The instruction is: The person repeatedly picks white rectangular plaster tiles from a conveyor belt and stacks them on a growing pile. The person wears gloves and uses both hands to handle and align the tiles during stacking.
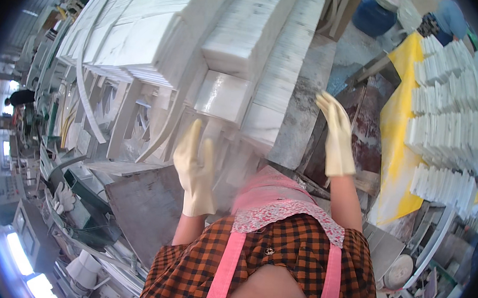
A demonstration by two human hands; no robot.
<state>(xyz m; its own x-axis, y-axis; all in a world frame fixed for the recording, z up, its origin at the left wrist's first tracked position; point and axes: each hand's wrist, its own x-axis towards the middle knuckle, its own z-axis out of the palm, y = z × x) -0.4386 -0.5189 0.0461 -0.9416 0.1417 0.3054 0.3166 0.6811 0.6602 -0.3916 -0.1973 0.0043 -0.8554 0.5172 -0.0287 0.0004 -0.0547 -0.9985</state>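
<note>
Nearest the camera is the person's own chest, in an orange-and-black checked shirt under a pink apron with a floral trim. Both forearms rise from it, each hand in a cream rubber glove. The left hand is spread flat, fingers straight and together, grasping nothing; its fingertips reach just below a glossy white marble block, and whether they touch it cannot be told. The right hand is likewise released and empty, raised over a grey stone surface beside the marble. The block sits at the near end of a long stack of white marble strips. Curved white marble mouldings lie to the left. To the right, rows of small white marble pieces rest on a yellow sheet.
</note>
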